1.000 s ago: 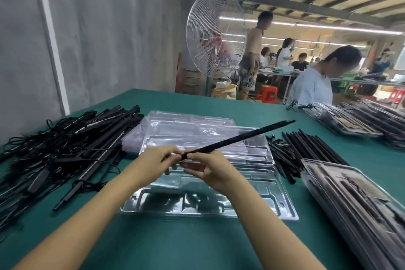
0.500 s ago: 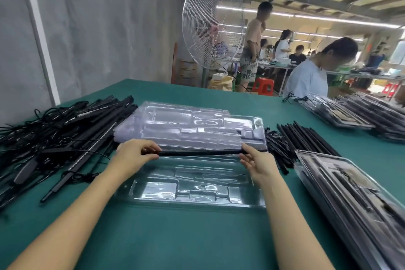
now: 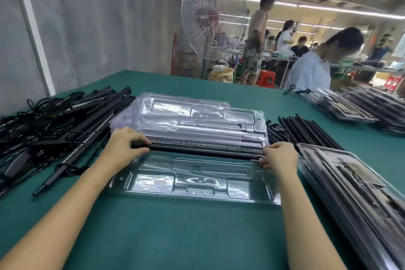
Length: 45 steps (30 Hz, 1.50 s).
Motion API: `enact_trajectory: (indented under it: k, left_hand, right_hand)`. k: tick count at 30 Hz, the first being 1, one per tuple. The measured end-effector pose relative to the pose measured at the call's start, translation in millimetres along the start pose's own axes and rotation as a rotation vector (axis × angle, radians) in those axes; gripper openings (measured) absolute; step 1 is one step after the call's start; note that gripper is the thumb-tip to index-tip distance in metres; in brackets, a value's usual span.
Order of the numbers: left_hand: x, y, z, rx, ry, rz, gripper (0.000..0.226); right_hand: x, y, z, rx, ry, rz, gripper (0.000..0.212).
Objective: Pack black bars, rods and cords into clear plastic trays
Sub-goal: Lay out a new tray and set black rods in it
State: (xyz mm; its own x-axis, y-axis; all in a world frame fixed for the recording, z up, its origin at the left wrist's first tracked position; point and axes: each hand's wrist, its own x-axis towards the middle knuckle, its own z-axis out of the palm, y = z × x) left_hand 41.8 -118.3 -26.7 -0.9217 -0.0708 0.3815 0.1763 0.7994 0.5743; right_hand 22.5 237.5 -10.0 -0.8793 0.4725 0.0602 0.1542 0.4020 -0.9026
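On the green table (image 3: 197,237) the nearest clear tray (image 3: 192,200) lies open. Its moulded pockets show nothing black in them, so this tray looks barely started. Along its far edge the black bar (image 3: 203,150) runs left to right. The left hand (image 3: 126,146) is curled round its left end and the right hand (image 3: 280,156) pinches its right end, seemingly settling it into the long slot, though I cannot tell whether it is seated yet. Rods and a cord would then be left for this tray. At near right a stack of packed trays (image 3: 350,193) shows a good share of work done. Just beyond the bar sits a stack of empty trays (image 3: 197,120), so I judge many are yet to be filled. To the left lies a large pile of bars and cords (image 3: 54,125), and to the right, past the right hand, a bundle of loose rods (image 3: 306,131), so plenty of stock is unpacked. Farther right more filled trays (image 3: 361,109) lie in front of another worker (image 3: 311,68).
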Motion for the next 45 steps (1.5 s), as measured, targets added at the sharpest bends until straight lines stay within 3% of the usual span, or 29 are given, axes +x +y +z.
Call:
enact_trajectory:
  k: [4, 7, 11, 15, 19, 25, 28, 33, 35, 37, 41, 45]
  left_hand:
    - [0, -1, 1, -0.042, 0.014, 0.0, 0.024]
    - [0, -3, 2, -0.051, 0.024, 0.001, 0.023]
    - [1, -3, 2, -0.035, 0.043, 0.023, 0.018]
    - [2, -4, 2, -0.097, 0.111, -0.014, 0.01]
    - [5, -7, 7, -0.13, 0.192, -0.124, 0.024]
    - [10, -12, 11, -0.155, 0.146, -0.348, 0.052]
    - [15, -23, 6, -0.3, 0.108, -0.447, 0.057]
    - [12, -41, -5, -0.47, 0.09, -0.471, 0.025]
    - [12, -44, -9, -0.583, 0.055, -0.497, 0.02]
    - [11, -46, -14, -0.667, 0.01, -0.523, 0.023]
    - [9, -46, -19, -0.722, -0.05, -0.537, 0.04]
    - [10, -48, -20, -0.726, -0.062, -0.557, 0.045]
  right_hand:
    - [4, 3, -11, -0.138, 0.142, -0.083, 0.014]
    - [3, 6, -13, -0.214, 0.073, -0.082, 0.008]
    - [2, 5, -6, -0.24, -0.11, -0.02, 0.037]
    - [0, 8, -2, -0.223, -0.112, 0.013, 0.053]
    - [2, 9, -1, -0.136, -0.135, 0.047, 0.051]
    - [4, 9, -3, -0.075, -0.161, 0.096, 0.049]
    - [10, 10, -9, -0.093, -0.218, 0.119, 0.027]
    - [19, 17, -13, -0.274, -0.038, 0.021, 0.01]
    - [18, 22, -9, -0.345, -0.074, -0.021, 0.026]
    - [16, 27, -5, -0.365, -0.093, -0.055, 0.03]
    - [14, 30, -1, -0.304, -0.072, -0.083, 0.015]
    - [13, 32, -4, -0.273, -0.116, -0.097, 0.022]
